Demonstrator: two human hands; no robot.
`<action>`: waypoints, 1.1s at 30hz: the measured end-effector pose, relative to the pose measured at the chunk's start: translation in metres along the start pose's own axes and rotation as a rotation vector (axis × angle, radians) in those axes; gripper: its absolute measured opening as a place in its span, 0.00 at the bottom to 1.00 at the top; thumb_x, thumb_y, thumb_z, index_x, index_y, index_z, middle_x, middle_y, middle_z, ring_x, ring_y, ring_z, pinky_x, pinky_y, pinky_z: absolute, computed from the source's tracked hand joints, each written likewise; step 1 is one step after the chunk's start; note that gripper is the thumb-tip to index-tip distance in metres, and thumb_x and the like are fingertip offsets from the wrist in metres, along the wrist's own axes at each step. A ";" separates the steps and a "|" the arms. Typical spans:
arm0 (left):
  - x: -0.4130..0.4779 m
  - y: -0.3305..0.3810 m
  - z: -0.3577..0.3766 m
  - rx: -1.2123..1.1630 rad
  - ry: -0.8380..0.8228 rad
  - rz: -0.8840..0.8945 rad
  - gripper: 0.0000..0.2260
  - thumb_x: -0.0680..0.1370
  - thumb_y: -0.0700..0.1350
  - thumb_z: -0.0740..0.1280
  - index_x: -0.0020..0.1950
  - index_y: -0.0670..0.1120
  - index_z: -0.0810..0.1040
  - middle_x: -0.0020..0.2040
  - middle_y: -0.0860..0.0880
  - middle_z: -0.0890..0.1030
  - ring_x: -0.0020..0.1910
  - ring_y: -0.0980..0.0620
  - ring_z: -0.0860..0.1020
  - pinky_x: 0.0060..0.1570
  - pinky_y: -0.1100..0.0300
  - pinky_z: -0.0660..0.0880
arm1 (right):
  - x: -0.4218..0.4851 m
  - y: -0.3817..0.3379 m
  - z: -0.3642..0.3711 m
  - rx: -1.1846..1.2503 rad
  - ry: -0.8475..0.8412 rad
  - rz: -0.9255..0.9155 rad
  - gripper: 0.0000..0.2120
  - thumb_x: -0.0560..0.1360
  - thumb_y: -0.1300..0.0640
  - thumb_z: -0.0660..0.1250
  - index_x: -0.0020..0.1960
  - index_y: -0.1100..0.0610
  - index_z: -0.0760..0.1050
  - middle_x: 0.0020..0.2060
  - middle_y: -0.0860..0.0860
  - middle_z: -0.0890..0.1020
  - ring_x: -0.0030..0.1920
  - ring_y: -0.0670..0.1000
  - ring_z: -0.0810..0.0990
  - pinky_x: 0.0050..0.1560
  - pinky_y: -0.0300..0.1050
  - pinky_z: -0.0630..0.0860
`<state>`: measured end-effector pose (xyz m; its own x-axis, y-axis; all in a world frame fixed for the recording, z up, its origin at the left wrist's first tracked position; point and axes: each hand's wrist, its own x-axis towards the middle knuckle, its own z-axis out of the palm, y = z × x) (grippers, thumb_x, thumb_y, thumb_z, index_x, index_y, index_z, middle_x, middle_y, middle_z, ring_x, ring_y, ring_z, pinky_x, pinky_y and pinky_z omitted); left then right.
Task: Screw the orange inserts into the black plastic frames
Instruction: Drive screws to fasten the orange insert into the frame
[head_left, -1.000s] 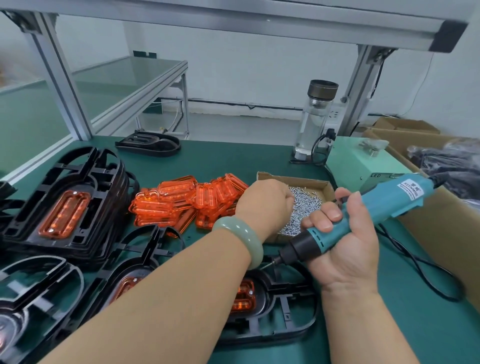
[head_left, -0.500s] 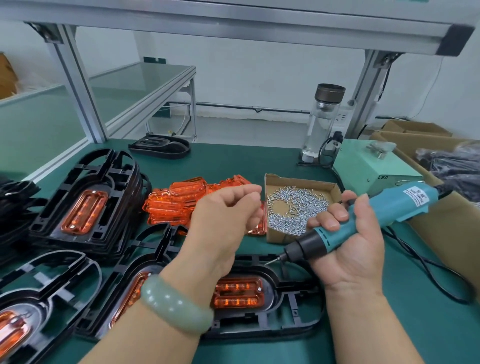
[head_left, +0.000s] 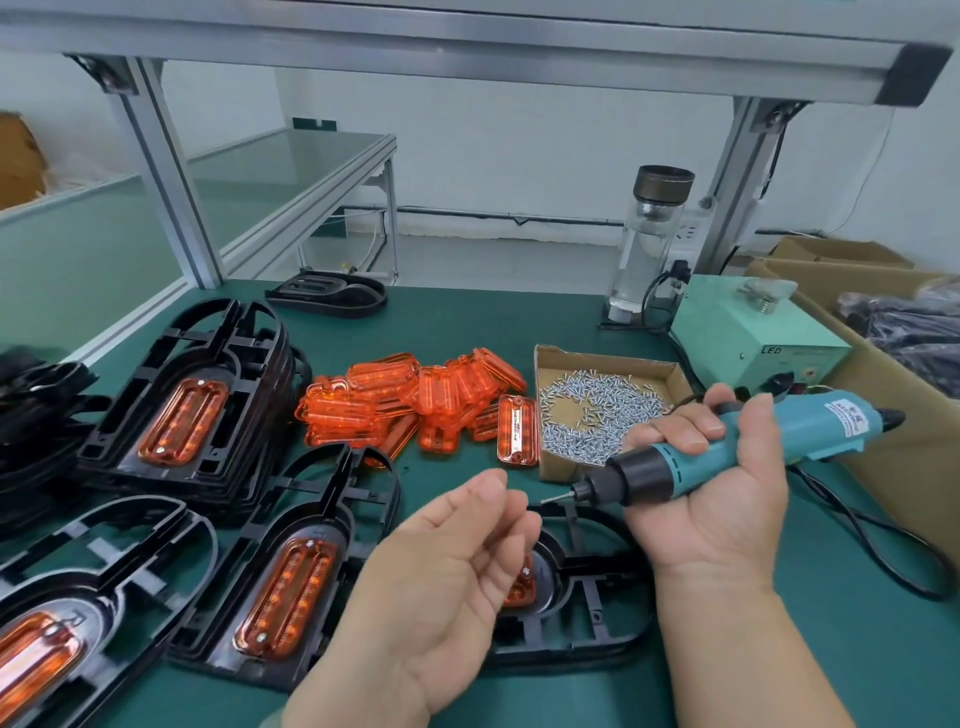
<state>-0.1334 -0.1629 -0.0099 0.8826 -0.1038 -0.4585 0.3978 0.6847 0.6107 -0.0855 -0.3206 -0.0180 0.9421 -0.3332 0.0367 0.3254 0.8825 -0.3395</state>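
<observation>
Left hand lies palm up, fingers loosely curled toward the thumb; whether a screw sits between the fingertips cannot be determined. Right hand grips the teal corded electric screwdriver, bit aimed at the left fingertips. One second earlier the left hand was in the shallow cardboard box of silver screws; it has since withdrawn to the bit, which indicates screw loading. Directly beneath, on the green bench, lies the black oval plastic frame, its translucent orange ribbed insert seated and mostly hidden; one screw head shows at its exposed end.
</observation>
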 end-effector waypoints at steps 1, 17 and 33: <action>-0.001 -0.001 0.001 -0.007 0.003 -0.028 0.06 0.65 0.39 0.70 0.39 0.39 0.83 0.35 0.42 0.83 0.31 0.49 0.82 0.25 0.65 0.76 | 0.000 0.000 0.000 0.012 0.000 0.001 0.08 0.73 0.46 0.64 0.43 0.50 0.72 0.27 0.43 0.69 0.24 0.41 0.69 0.32 0.35 0.72; -0.007 -0.008 0.011 -0.092 -0.105 -0.211 0.05 0.64 0.37 0.69 0.33 0.37 0.84 0.36 0.40 0.82 0.32 0.45 0.83 0.26 0.63 0.78 | -0.002 0.002 0.003 0.008 -0.023 -0.012 0.10 0.76 0.44 0.61 0.44 0.50 0.71 0.27 0.43 0.69 0.24 0.40 0.69 0.31 0.35 0.73; -0.009 -0.011 0.009 -0.094 -0.128 -0.128 0.06 0.66 0.36 0.68 0.38 0.35 0.83 0.36 0.39 0.82 0.31 0.46 0.82 0.27 0.64 0.78 | -0.003 0.003 0.005 0.014 -0.015 -0.020 0.09 0.73 0.44 0.62 0.44 0.50 0.71 0.27 0.43 0.69 0.24 0.40 0.69 0.32 0.34 0.72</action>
<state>-0.1435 -0.1758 -0.0061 0.8535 -0.2805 -0.4391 0.4885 0.7239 0.4871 -0.0870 -0.3158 -0.0144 0.9365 -0.3459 0.0577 0.3451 0.8802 -0.3257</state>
